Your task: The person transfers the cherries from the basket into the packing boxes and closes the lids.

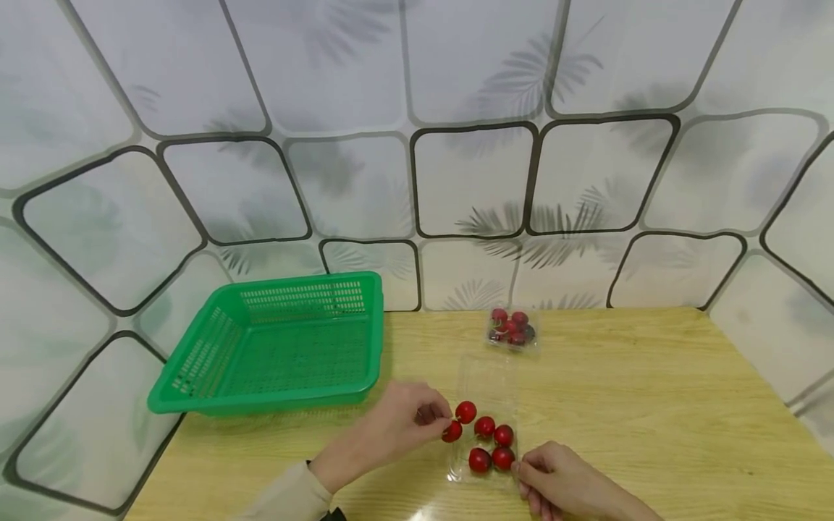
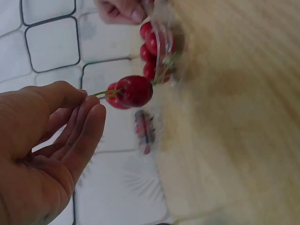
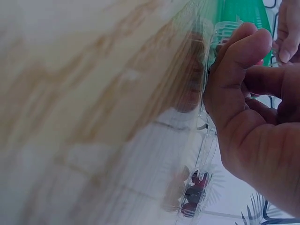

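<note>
My left hand (image 1: 407, 420) pinches thin green stems between thumb and fingertips; two red cherries (image 2: 133, 91) are at their ends. These are just above the left side of an open clear plastic box (image 1: 461, 470), where several more cherries (image 1: 480, 461) lie. The lid (image 1: 485, 373) is folded back, away from me. At the near right corner of the box, my right hand (image 1: 554, 477) holds the edge between thumb and curled fingers. In the right wrist view that hand (image 3: 258, 108) covers much of the box.
Behind the open lid stands a second clear box (image 1: 512, 329) with dark and red cherries. A large green plastic basket (image 1: 267, 401) with slotted walls sits at the left on the wooden table (image 1: 651, 391). A patterned curtain (image 1: 476, 181) surrounds the back and sides.
</note>
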The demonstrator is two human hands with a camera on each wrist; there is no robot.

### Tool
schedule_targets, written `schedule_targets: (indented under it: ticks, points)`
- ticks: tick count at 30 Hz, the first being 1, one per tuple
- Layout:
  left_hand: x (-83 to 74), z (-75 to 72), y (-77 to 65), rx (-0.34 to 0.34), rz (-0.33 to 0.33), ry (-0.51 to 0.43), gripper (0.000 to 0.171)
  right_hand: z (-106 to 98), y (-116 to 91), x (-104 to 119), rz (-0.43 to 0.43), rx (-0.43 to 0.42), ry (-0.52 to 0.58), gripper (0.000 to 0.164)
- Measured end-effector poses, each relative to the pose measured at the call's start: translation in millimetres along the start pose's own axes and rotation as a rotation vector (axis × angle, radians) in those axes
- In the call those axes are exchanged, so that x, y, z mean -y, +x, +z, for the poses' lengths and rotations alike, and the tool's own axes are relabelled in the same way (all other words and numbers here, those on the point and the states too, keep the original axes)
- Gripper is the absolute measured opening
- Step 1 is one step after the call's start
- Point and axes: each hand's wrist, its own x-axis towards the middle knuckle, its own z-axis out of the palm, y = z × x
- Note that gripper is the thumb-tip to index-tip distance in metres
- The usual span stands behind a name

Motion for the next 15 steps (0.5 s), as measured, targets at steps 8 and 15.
schedule_targets:
  ticks: [8,15]
  points:
    - [-2.0,18.6,2.3,-0.046,-0.184,-0.192,0.004,0.0,0.1,1.2,-0.020,0.011,0.017,0.037]
    - [-7.4,26.4,8.3,-0.075,-0.320,-0.385,0.006,-0.9,0.4,0.8,-0.013,0.010,0.025,0.036]
